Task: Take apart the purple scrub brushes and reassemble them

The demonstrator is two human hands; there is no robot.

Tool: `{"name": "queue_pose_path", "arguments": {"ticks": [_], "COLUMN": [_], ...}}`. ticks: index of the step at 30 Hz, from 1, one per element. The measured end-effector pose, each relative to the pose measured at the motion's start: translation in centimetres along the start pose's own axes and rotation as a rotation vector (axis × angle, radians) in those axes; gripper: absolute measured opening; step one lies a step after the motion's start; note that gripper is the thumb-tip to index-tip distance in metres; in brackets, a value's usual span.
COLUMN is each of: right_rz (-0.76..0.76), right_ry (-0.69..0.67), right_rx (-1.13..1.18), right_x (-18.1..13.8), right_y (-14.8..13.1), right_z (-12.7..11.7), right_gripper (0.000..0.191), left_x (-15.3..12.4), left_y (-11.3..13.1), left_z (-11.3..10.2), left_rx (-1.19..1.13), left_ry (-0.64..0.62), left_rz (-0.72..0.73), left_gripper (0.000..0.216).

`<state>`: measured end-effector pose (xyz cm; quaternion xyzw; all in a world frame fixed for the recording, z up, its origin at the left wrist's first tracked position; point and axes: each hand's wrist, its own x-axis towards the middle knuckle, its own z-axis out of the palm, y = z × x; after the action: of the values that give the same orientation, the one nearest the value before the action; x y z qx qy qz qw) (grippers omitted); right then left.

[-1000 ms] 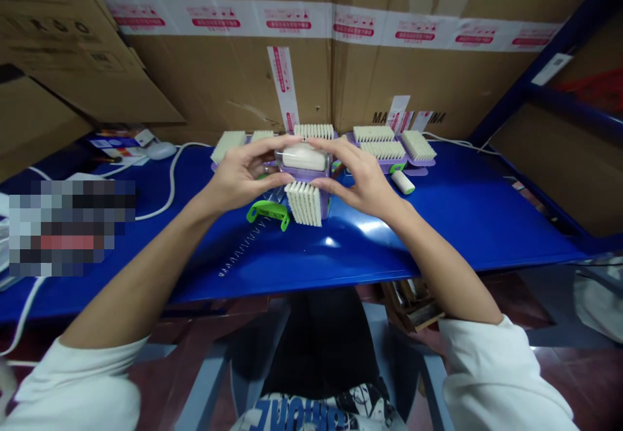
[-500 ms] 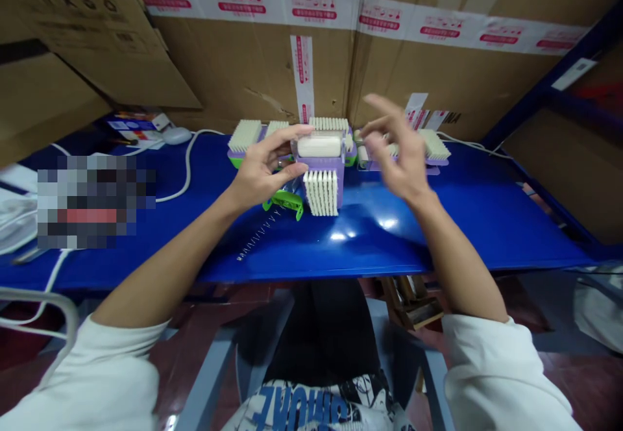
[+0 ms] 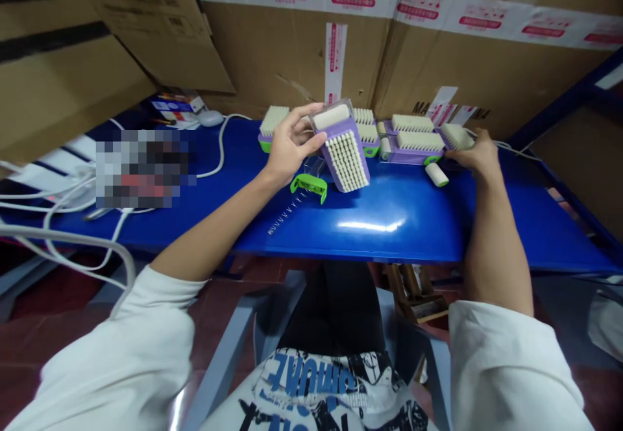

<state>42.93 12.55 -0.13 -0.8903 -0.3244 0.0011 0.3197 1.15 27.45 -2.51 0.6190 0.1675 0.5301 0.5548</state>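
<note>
My left hand (image 3: 289,143) is closed round a purple brush (image 3: 341,147) with cream bristles and a white roller under a clear cover, held tilted above the blue table (image 3: 389,217). My right hand (image 3: 476,152) reaches to the far right end of a row of similar purple brushes (image 3: 413,140) and rests on the last one (image 3: 458,136), fingers curled over it. A loose white roller (image 3: 437,174) lies just in front of that row. A green plastic part (image 3: 309,186) and a thin metal spring (image 3: 288,215) lie below my left hand.
Large taped cardboard boxes (image 3: 302,41) stand right behind the table. White cables (image 3: 68,236) and a mouse (image 3: 211,118) lie at the left. A blue shelf frame (image 3: 559,106) borders the right. More brushes (image 3: 272,123) sit behind my left hand.
My right hand has let go of the held brush and moved right to the end of the brush row. The left hand has tilted the brush, bristles facing me. The view has shifted left.
</note>
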Motion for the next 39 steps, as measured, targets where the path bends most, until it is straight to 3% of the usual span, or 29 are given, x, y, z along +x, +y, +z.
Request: {"name": "queue_pose_path", "arguments": {"ticks": [2, 4, 6, 7, 8, 10, 12, 14, 17, 20, 22, 25, 27, 29, 32, 35, 39], "right_rz": [0.099, 0.107, -0.08, -0.235, -0.398, -0.639, -0.755, -0.817, -0.913, -0.998, -1.056, -1.144, -1.192, -1.223, -1.209, -1.043, -0.511], "right_ry": [0.142, 0.353, 0.495, 0.472, 0.37, 0.021, -0.374, -0.676, -0.893, -0.918, -0.85, -0.568, -0.378, -0.251, -0.128, 0.028, 0.236], "right_rx": [0.003, 0.025, 0.152, 0.268, 0.399, 0.605, 0.61, 0.486, 0.344, 0.254, 0.275, 0.417, 0.442, 0.424, 0.422, 0.44, 0.25], "right_x": [-0.5, -0.4, -0.2, -0.2, -0.3, -1.2, -2.8, -4.3, -5.5, -5.7, -6.2, -8.7, -11.1, -12.9, -13.3, -10.5, -5.0], "right_y": [-0.7, -1.1, -1.3, -1.5, -1.7, -2.7, -4.0, -5.4, -6.7, -6.9, -7.2, -8.8, -10.4, -11.7, -12.2, -10.2, -4.4], "right_z": [-1.0, -2.2, -3.3, -3.8, -4.1, -4.3, -3.9, -3.2, -1.8, -0.8, -0.2, 1.4, 2.9, 4.1, 3.6, -0.1, -4.8], "right_gripper": [0.099, 0.097, 0.091, 0.086, 0.083, 0.084, 0.095, 0.101, 0.098, 0.104, 0.124, 0.142, 0.135, 0.114, 0.093, 0.09, 0.075], "left_x": [0.3, 0.8, 1.6, 2.0, 2.3, 3.0, 3.4, 3.5, 3.4, 3.0, 2.5, 1.7, 1.0, 0.4, 0.3, 1.8, 4.6], "left_y": [-0.3, -0.5, -0.9, -1.2, -1.5, -2.1, -2.6, -2.8, -2.9, -2.8, -2.5, -2.0, -1.4, -0.8, 0.1, 0.1, -1.5], "left_z": [-0.5, -1.1, -1.9, -2.4, -2.8, -3.5, -4.1, -4.4, -4.5, -4.1, -3.5, -2.0, -0.9, 0.0, 0.1, -2.1, -7.4], "left_rx": [-0.026, -0.065, -0.129, -0.169, -0.209, -0.273, -0.299, -0.297, -0.298, -0.286, -0.257, -0.222, -0.202, -0.176, -0.114, 0.006, 0.287], "left_ry": [0.041, 0.094, 0.153, 0.184, 0.215, 0.279, 0.339, 0.374, 0.349, 0.278, 0.24, 0.181, 0.124, 0.058, -0.045, -0.034, 0.349], "left_rz": [-0.023, -0.018, -0.006, -0.005, -0.009, -0.029, -0.058, -0.097, -0.13, -0.142, -0.141, -0.091, -0.064, -0.067, -0.075, 0.013, 0.21], "left_gripper": [0.074, 0.07, 0.065, 0.062, 0.059, 0.052, 0.044, 0.036, 0.035, 0.047, 0.058, 0.068, 0.072, 0.074, 0.072, 0.065, 0.04]}}
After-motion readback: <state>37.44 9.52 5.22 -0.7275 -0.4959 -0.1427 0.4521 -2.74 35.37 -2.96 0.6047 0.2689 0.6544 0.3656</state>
